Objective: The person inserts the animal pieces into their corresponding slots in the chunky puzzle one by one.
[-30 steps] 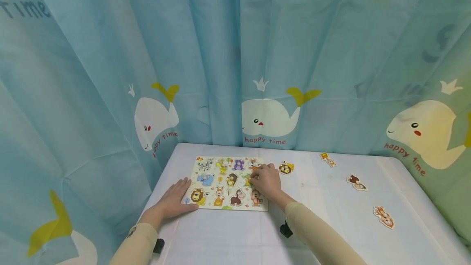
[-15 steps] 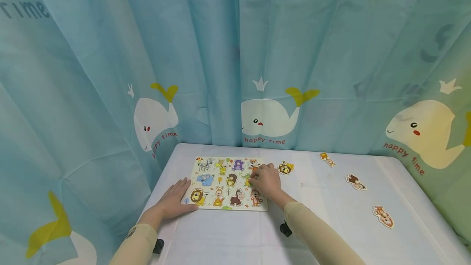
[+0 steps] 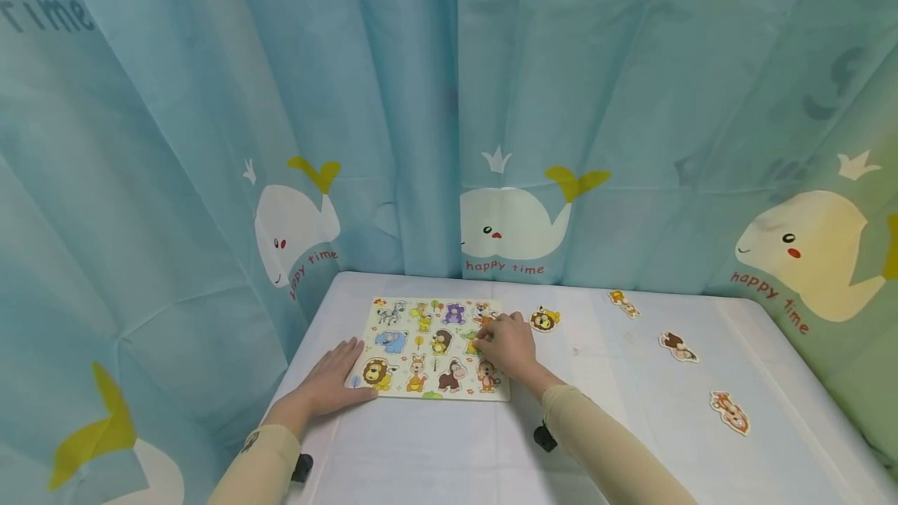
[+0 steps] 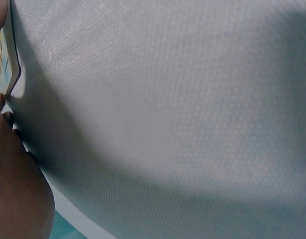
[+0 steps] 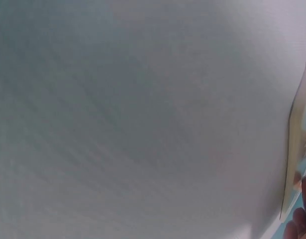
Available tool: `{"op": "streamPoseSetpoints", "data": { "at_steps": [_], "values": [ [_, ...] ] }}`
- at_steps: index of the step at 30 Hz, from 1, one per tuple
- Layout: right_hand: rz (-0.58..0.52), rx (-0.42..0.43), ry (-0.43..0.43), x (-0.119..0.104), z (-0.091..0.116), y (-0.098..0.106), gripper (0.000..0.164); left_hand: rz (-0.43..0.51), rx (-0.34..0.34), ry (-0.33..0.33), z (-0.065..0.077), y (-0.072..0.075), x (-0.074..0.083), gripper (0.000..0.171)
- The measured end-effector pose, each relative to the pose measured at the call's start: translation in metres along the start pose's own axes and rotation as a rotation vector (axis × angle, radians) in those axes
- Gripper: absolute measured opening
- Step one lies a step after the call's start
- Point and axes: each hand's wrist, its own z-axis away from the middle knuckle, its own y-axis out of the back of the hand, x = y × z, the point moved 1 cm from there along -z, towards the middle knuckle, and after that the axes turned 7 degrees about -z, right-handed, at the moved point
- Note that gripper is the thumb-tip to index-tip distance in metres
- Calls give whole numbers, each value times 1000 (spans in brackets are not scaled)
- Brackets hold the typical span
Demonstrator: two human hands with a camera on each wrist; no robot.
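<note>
A wooden animal puzzle board [image 3: 421, 393] lies flat on the table, several animals in rows on it. My left hand [image 3: 328, 380] rests on its left side, fingers stretched along that edge and thumb at the front left corner. In the left wrist view, the board's corner [image 4: 6, 74] shows between thumb and fingers. At the right end of the middle row, the fingertips of my right hand [image 3: 510, 343] pinch a green crocodile puzzle piece [image 3: 469, 344], which the fingers partly hide. The right wrist view catches only a few fingertips by the board's edge [image 5: 293, 144].
On the white-covered table [image 3: 435, 450], right of the board, lie a loose lion piece [image 3: 544, 319], a small yellow-orange piece [image 3: 624, 303], a dark brown piece [image 3: 678, 347] and an orange-brown piece [image 3: 730, 412]. A blue whale-print curtain [image 3: 421, 100] hangs behind.
</note>
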Motion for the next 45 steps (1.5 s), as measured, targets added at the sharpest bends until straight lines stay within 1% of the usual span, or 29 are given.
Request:
{"op": "streamPoseSetpoints", "data": {
  "at_steps": [4,8,11,13,16,21,23,28,33,37,42,45],
  "values": [
    [-4,-6,-9,0,0,0,12,4,3,1,0,0,-1,111],
    [0,-23,16,3,1,1,11,7,11,-5,-1,-1,-3,112],
    [-31,-26,54,11,4,5,11,6,14,-6,-2,-3,-5,112],
    [-56,-13,62,19,5,9,13,2,13,-3,-2,-3,-5,111],
    [-66,27,39,35,6,19,16,4,13,-7,-1,-3,-3,111],
    [-75,78,-61,66,2,45,20,10,15,-7,-1,-1,-1,111],
    [-91,87,-106,77,0,55,22,12,18,-4,-1,-1,-1,111],
    [-100,95,-158,99,-2,73,27,9,26,0,0,-4,-2,111],
    [-95,77,-179,110,0,77,30,21,11,5,3,-4,-1,111],
    [-99,53,-203,112,0,77,30,30,5,11,5,-2,-1,110],
    [-81,8,-235,114,-3,76,30,28,1,20,4,-2,-1,111],
    [-74,8,-238,114,-4,76,30,29,-2,27,2,-2,-1,112]
  ]
}}
